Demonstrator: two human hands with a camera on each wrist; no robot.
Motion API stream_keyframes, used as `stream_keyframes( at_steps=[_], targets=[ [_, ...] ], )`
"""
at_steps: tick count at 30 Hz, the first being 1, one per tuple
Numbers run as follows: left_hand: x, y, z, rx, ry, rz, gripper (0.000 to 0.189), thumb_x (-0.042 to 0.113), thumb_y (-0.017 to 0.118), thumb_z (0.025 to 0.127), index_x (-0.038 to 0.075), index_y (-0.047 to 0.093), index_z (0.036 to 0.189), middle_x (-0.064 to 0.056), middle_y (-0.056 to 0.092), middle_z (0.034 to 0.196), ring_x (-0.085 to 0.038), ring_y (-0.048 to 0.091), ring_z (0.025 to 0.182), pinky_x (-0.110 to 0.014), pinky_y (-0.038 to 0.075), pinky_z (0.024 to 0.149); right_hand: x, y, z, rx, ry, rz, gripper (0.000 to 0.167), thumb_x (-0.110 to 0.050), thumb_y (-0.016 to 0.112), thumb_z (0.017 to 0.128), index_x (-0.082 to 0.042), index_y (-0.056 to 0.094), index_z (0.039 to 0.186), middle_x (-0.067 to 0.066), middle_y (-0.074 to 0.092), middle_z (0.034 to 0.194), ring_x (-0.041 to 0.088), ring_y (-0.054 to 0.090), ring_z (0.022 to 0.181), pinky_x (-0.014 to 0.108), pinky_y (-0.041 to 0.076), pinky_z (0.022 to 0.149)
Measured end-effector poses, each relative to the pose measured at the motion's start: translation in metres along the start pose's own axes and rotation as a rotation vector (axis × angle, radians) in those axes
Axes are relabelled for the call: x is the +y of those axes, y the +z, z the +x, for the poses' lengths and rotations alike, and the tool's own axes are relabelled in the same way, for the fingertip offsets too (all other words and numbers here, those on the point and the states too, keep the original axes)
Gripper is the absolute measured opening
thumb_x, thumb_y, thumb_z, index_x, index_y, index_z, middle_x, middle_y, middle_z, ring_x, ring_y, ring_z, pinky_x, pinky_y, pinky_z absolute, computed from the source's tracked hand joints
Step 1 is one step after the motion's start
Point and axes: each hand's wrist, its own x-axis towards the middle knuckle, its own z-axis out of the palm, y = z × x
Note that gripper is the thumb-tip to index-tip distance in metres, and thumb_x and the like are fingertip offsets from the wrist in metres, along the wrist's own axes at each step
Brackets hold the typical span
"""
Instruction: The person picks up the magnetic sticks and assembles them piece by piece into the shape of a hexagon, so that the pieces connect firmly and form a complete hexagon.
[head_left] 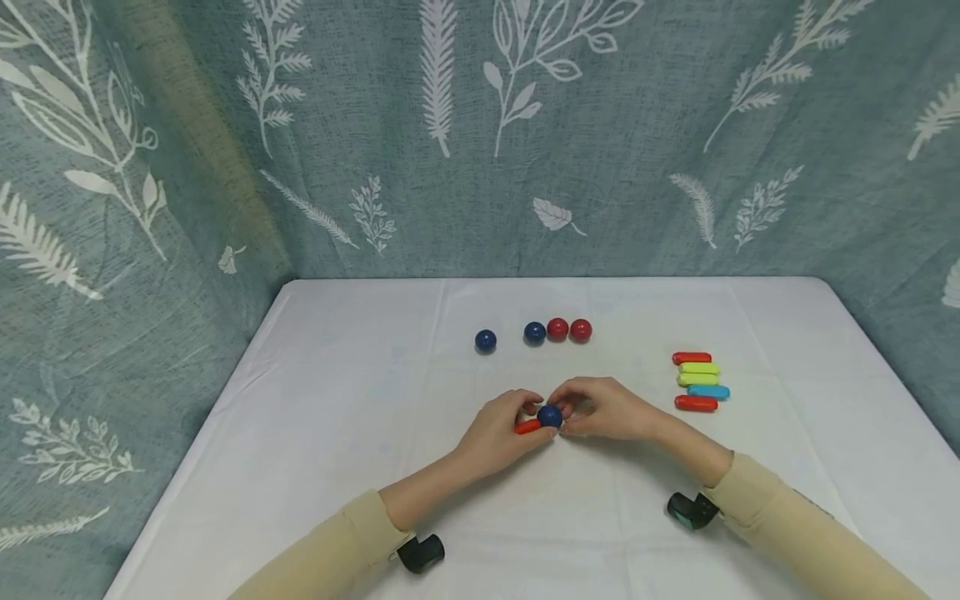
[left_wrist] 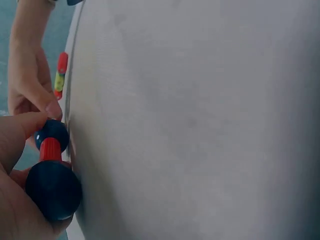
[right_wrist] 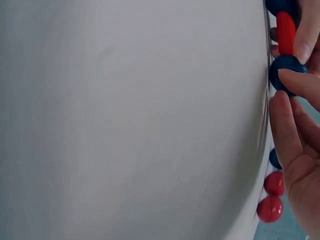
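Near the middle of the table, my left hand [head_left: 491, 433] grips a short red stick [head_left: 527, 426]. A blue ball [head_left: 550, 416] sits at the stick's right end, and another blue ball [left_wrist: 53, 191] shows at its other end in the left wrist view, wrapped by the left palm and fingers. My right hand [head_left: 611, 408] pinches the right-end ball [right_wrist: 283, 75] between thumb and fingers. The left fingertips also touch that ball. In the right wrist view, the red stick [right_wrist: 286, 32] runs between both balls.
Behind the hands, two blue balls, one of them apart [head_left: 486, 341], and two red balls [head_left: 569, 330] lie in a loose row. At the right is a stack of red, yellow-green and blue sticks [head_left: 698, 380]. A patterned curtain [head_left: 480, 208] hangs behind the white table.
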Motion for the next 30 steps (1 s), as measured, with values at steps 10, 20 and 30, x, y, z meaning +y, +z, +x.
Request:
stream_keyframes(
  at_steps=[10, 20, 30],
  targets=[
    [0.002, 0.003, 0.003, -0.017, -0.010, 0.082, 0.035, 0.032, 0.070, 0.090, 0.013, 0.066, 0.119, 0.006, 0.055, 0.084, -0.010, 0.049, 0.074, -0.023, 0.040, 0.062, 0.009, -0.034, -0.024, 0.189, 0.094, -0.142, 0.023, -0.010, 0.069, 0.090, -0.008, 0.068, 0.113, 0.000, 0.067, 0.100, 0.017, 0.059, 0.091, 0.032, 0.053, 0.082],
    [-0.004, -0.001, -0.006, -0.001, -0.022, 0.051, 0.035, 0.031, 0.071, 0.089, 0.012, 0.067, 0.119, 0.005, 0.057, 0.087, -0.010, 0.049, 0.075, -0.023, 0.040, 0.063, 0.030, -0.088, -0.059, 0.442, 0.344, -0.434, 0.025, -0.013, 0.064, 0.092, 0.002, 0.068, 0.112, 0.030, 0.057, 0.121, 0.050, 0.044, 0.116, 0.062, 0.036, 0.095],
    [-0.004, -0.001, -0.007, -0.013, -0.030, 0.039, 0.036, 0.031, 0.071, 0.089, 0.013, 0.066, 0.120, 0.005, 0.058, 0.090, -0.010, 0.050, 0.077, -0.023, 0.042, 0.065, 0.045, -0.093, -0.053, 0.378, 0.419, -0.398, 0.030, -0.015, 0.065, 0.092, 0.004, 0.066, 0.114, 0.029, 0.057, 0.115, 0.040, 0.055, 0.098, 0.055, 0.045, 0.084]
  ],
)
